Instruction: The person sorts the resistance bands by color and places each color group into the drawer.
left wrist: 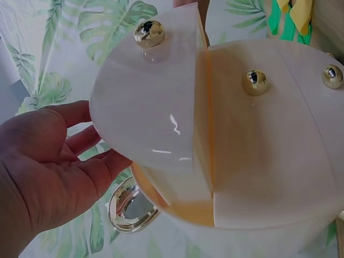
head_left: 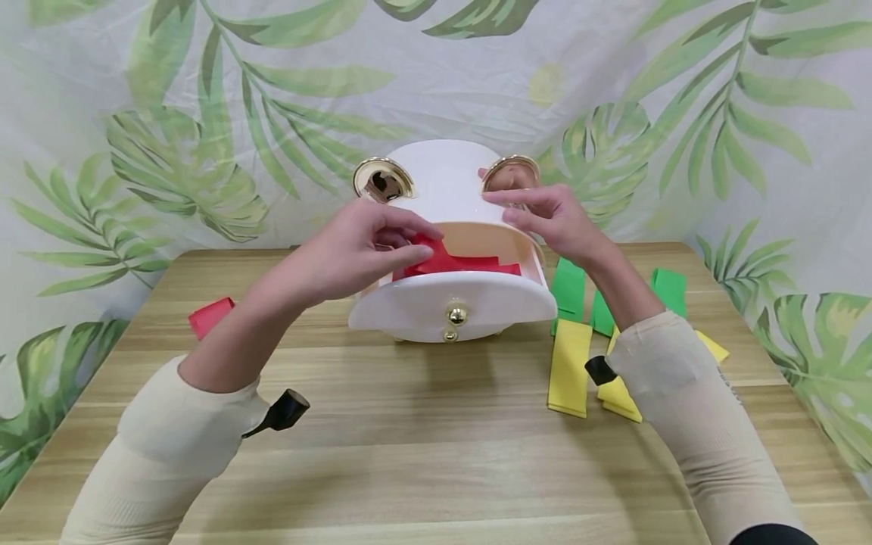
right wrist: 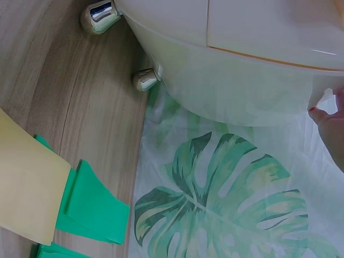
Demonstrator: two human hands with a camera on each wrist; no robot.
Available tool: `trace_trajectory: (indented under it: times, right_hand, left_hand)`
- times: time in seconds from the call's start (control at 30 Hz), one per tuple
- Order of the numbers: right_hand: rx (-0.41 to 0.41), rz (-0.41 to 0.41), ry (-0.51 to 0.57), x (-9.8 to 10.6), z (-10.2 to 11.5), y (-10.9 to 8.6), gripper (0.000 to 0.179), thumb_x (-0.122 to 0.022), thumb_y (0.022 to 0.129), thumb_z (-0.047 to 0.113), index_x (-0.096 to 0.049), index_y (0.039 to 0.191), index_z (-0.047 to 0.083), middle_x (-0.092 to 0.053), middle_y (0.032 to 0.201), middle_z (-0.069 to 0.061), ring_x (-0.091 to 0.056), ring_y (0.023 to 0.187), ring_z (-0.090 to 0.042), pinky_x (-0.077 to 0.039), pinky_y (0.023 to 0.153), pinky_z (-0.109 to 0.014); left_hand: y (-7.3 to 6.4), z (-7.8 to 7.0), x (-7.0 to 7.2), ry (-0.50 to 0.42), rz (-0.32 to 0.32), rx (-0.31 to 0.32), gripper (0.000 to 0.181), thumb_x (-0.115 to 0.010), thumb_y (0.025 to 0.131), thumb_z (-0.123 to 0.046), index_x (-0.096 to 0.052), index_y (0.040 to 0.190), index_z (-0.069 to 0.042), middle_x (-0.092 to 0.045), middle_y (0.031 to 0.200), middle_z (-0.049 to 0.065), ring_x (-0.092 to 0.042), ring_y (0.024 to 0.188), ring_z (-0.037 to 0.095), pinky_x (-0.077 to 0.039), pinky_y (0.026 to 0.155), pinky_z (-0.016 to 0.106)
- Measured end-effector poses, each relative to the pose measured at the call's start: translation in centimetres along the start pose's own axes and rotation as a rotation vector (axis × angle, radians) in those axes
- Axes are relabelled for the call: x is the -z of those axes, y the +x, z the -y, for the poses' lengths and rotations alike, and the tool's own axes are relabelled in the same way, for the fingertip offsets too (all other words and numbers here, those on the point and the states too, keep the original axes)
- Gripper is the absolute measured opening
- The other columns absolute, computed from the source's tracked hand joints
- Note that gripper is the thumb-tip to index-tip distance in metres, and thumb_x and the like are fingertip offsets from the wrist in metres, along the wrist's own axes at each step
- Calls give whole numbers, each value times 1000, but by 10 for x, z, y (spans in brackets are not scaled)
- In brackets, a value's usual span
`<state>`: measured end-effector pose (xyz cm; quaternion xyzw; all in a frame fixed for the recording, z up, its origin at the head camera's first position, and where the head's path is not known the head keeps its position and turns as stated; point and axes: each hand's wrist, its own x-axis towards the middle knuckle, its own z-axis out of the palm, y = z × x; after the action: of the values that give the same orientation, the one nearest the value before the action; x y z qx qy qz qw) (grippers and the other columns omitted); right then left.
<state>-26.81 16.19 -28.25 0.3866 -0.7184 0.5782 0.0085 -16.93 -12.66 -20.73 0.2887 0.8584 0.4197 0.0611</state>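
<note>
A glossy white cabinet (head_left: 446, 170) with gold knobs and two gold ring-shaped ornaments stands with its upper drawer (head_left: 402, 303) pulled out. Red strips (head_left: 477, 264) lie inside the drawer. My left hand (head_left: 354, 250) reaches over the drawer's left side and pinches a red strip (head_left: 428, 261) between thumb and fingers. From the left wrist view, the drawer front (left wrist: 145, 107) hides those fingertips. My right hand (head_left: 555, 216) rests its extended fingertips on the cabinet's upper right side, at the right gold ornament (head_left: 512, 168); in the right wrist view its thumb (right wrist: 320, 114) touches the white body.
Folded yellow strips (head_left: 569, 367) and green strips (head_left: 568, 288) lie on the wooden table (head_left: 409, 454) to the cabinet's right, partly beneath the right forearm. Another red strip (head_left: 210, 316) is at the left, beside the left forearm. A leaf-patterned cloth (head_left: 306, 91) hangs behind.
</note>
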Motion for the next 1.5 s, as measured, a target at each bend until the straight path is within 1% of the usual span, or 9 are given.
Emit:
trace_trajectory:
  times: [0.17, 0.33, 0.63, 0.93, 1.03, 1.13, 1.27, 1.33, 1.5]
  right_hand:
    - [-1, -5, -5, 0, 0, 0, 32, -61, 96, -2, -68, 127, -7, -72, 125, 12, -50, 131, -21, -42, 110, -36]
    - [1, -5, 1, 0, -1, 0, 32, -61, 96, -3, -68, 127, -8, -72, 124, 12, -50, 132, -21, -43, 109, -36]
    - [-1, -12, 6, 0, -1, 0, 32, -61, 96, -3, -69, 127, -6, -73, 124, 8, -51, 130, -22, -46, 103, -32]
    - [-2, -17, 21, -1, -1, 1, 32, -60, 96, -4, -72, 126, -1, -73, 123, 6, -52, 129, -22, -50, 95, -29]
    - [2, -12, 15, -1, -2, 1, 31, -61, 97, -2, -73, 126, 0, -73, 123, 8, -52, 128, -19, -48, 97, -29]
    - [1, -9, 7, -1, -3, 2, 30, -62, 98, 1, -72, 126, -1, -76, 110, 7, -53, 113, -15, -47, 91, -29]
    - [-3, -10, 3, -2, -2, 2, 31, -61, 97, -2, -70, 126, -5, -76, 110, 9, -54, 114, -16, -47, 94, -30]
    - [-4, -11, 7, -2, -2, 1, 32, -61, 96, -4, -71, 126, -4, -73, 122, 10, -52, 127, -19, -46, 103, -31]
    - [-6, -13, 12, -2, 0, 0, 33, -61, 96, -3, -75, 126, 4, -75, 115, 6, -53, 112, -17, -48, 89, -28]
  left_hand:
    - [-7, 2, 1, 72, -9, 11, 24, -72, 98, -8, -75, 120, 1, -73, 93, 11, -66, 77, 24, -52, 70, 24]
    - [-12, 5, 2, 145, -41, 56, 25, -74, 96, -11, -77, 120, -3, -75, 95, 9, -69, 81, 20, -53, 73, 24]
    - [-16, 11, -1, 68, -65, 70, 26, -76, 95, -10, -76, 119, 1, -74, 93, 11, -68, 77, 19, -52, 69, 21]
    - [-22, 10, 1, 201, -95, 132, 27, -75, 95, -12, -76, 120, -1, -72, 90, 9, -67, 75, 19, -53, 68, 23]
    - [-24, 10, 0, 238, -100, 123, 27, -75, 96, -12, -76, 120, -2, -72, 86, 8, -65, 72, 18, -51, 66, 24]
    - [-26, 10, 0, 264, -109, 107, 27, -74, 96, -13, -76, 121, -2, -72, 86, 7, -64, 71, 18, -51, 67, 25]
    - [-29, 8, 0, 300, -126, 88, 28, -74, 96, -12, -76, 122, -4, -74, 87, 6, -66, 73, 17, -53, 70, 27]
    - [-30, 7, 0, 330, -131, 76, 27, -74, 95, -10, -77, 121, -4, -74, 84, 5, -66, 72, 17, -53, 69, 30]
    - [-29, 8, -3, 387, -123, 55, 23, -73, 96, -8, -78, 118, -4, -71, 78, 4, -62, 69, 18, -52, 66, 33]
